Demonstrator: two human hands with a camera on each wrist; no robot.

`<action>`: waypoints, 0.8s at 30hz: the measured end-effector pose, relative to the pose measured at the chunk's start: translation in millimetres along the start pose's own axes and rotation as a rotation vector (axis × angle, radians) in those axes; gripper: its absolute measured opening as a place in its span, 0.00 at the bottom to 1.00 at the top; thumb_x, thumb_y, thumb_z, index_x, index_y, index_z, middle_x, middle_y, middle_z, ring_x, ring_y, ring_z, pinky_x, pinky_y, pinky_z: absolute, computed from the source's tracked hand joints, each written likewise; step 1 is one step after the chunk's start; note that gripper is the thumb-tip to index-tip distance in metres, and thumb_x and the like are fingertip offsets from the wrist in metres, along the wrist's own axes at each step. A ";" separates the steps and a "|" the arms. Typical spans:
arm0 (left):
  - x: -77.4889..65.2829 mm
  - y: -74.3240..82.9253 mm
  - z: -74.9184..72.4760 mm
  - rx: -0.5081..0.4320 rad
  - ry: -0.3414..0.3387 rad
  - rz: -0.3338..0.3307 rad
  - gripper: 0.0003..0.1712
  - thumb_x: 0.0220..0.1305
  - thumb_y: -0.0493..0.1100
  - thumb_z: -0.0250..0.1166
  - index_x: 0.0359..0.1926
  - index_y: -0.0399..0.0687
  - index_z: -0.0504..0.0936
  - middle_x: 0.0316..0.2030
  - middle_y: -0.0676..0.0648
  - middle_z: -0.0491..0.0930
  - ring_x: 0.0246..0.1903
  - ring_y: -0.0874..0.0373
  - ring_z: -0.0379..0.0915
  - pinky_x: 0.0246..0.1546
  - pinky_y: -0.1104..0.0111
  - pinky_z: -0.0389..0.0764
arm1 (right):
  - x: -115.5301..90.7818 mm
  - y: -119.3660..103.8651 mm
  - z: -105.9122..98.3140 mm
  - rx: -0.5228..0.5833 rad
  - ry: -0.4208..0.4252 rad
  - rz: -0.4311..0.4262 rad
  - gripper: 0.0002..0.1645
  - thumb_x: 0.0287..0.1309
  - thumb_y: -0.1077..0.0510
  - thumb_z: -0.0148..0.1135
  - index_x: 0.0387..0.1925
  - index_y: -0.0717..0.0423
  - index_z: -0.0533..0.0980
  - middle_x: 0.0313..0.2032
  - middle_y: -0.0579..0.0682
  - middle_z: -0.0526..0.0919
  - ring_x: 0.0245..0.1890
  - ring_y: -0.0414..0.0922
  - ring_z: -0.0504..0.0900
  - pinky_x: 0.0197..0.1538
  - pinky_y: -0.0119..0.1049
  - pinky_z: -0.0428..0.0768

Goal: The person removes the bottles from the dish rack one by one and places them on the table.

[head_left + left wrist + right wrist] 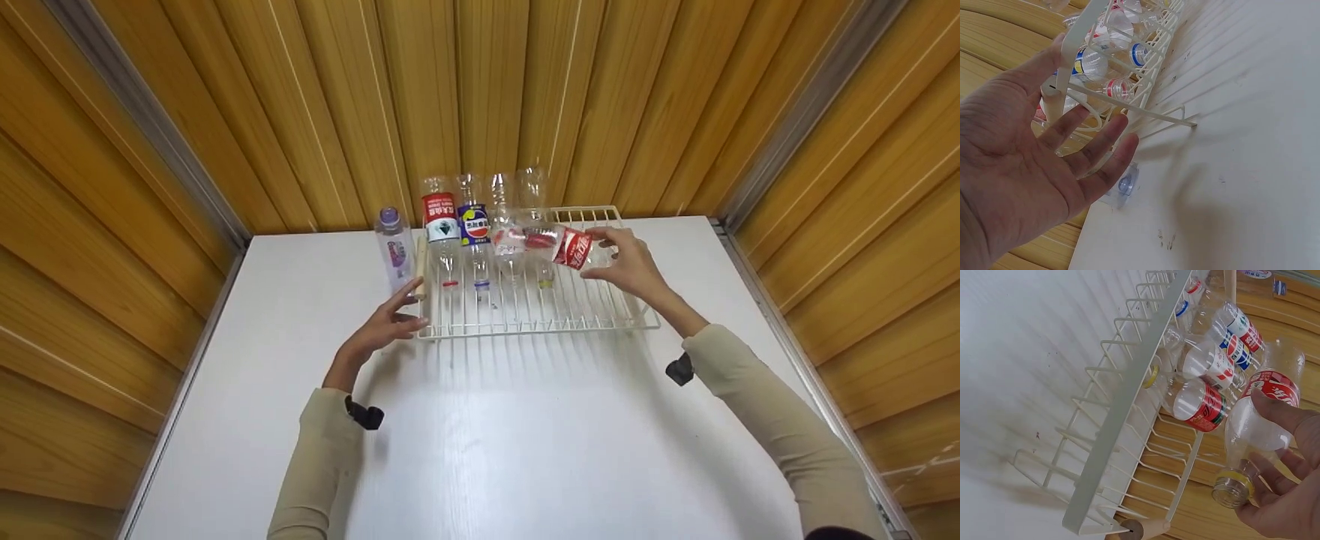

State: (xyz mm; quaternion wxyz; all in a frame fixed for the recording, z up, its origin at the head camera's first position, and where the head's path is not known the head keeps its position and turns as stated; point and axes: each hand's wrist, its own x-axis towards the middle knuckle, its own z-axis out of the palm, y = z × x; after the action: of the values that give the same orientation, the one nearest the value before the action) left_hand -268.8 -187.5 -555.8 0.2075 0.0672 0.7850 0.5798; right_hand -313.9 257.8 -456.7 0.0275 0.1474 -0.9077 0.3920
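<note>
My right hand [630, 262] grips a clear plastic bottle [574, 248] with a red label by its neck end, tilted sideways above a white wire rack [540, 327]. In the right wrist view this bottle [1264, 413] shows a yellow neck ring; thumb and fingers lie around it. Several clear bottles lean in the rack, necks down, including a red-and-white-labelled bottle [439, 214] and a blue-labelled bottle [474, 224]. With fingers spread and fairly straight, my left hand [382, 326] touches the rack's left end near its wooden bar [421, 270].
Left of the rack a clear bottle with a purple label [397, 255] stands upright on the white table [487, 435]. Slatted wood-look walls [487, 90] rise behind and on both sides. The rack's right section [600, 311] shows bare wires.
</note>
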 end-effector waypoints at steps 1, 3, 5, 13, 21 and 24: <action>0.3 0.1 0.0 0.002 -0.001 -0.001 0.49 0.68 0.50 0.69 0.80 0.78 0.51 0.78 0.40 0.56 0.68 0.33 0.68 0.62 0.45 0.79 | -0.9 -1.5 1.8 -0.015 0.006 -0.028 0.44 0.45 0.64 0.81 0.66 0.61 0.73 0.61 0.63 0.79 0.59 0.62 0.75 0.59 0.60 0.78; 0.5 0.7 -0.2 0.010 0.002 -0.003 0.48 0.69 0.46 0.68 0.80 0.77 0.51 0.77 0.40 0.57 0.68 0.34 0.69 0.62 0.45 0.78 | -2.3 -4.3 5.6 -0.043 0.016 -0.090 0.44 0.43 0.65 0.82 0.64 0.61 0.74 0.59 0.62 0.81 0.58 0.62 0.75 0.60 0.59 0.76; 0.3 2.4 -0.5 0.017 0.006 -0.001 0.48 0.69 0.44 0.67 0.80 0.75 0.52 0.77 0.40 0.59 0.68 0.34 0.69 0.63 0.44 0.77 | -3.4 -6.8 8.9 -0.071 0.019 -0.151 0.43 0.43 0.65 0.82 0.63 0.61 0.75 0.60 0.61 0.81 0.58 0.61 0.77 0.62 0.59 0.73; 0.4 12.8 -4.5 0.107 0.027 0.039 0.55 0.60 0.53 0.75 0.81 0.64 0.53 0.76 0.38 0.60 0.66 0.35 0.71 0.65 0.40 0.74 | -7.7 -13.2 17.1 -0.123 -0.021 -0.251 0.42 0.46 0.65 0.81 0.65 0.59 0.74 0.62 0.59 0.79 0.65 0.59 0.75 0.69 0.57 0.72; -6.8 24.5 -10.3 0.130 0.096 0.017 0.54 0.55 0.53 0.79 0.78 0.67 0.60 0.72 0.38 0.67 0.70 0.37 0.66 0.66 0.40 0.72 | -16.8 -15.8 23.7 -0.111 -0.076 -0.273 0.42 0.46 0.66 0.81 0.65 0.59 0.74 0.61 0.58 0.79 0.65 0.58 0.75 0.69 0.57 0.73; -13.7 36.5 -11.7 0.154 0.108 -0.003 0.57 0.53 0.57 0.79 0.79 0.62 0.59 0.74 0.39 0.64 0.73 0.37 0.60 0.68 0.39 0.70 | -18.3 -16.1 25.4 -0.086 -0.080 -0.290 0.42 0.44 0.67 0.81 0.63 0.60 0.74 0.60 0.58 0.80 0.63 0.59 0.76 0.68 0.57 0.74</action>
State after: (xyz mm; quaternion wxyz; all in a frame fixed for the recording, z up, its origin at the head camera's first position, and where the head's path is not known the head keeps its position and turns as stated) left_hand -266.1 -190.9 -515.4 0.1601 0.0506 0.8375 0.5200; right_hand -290.1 233.6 -465.9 0.0540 0.2912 -0.8932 0.3383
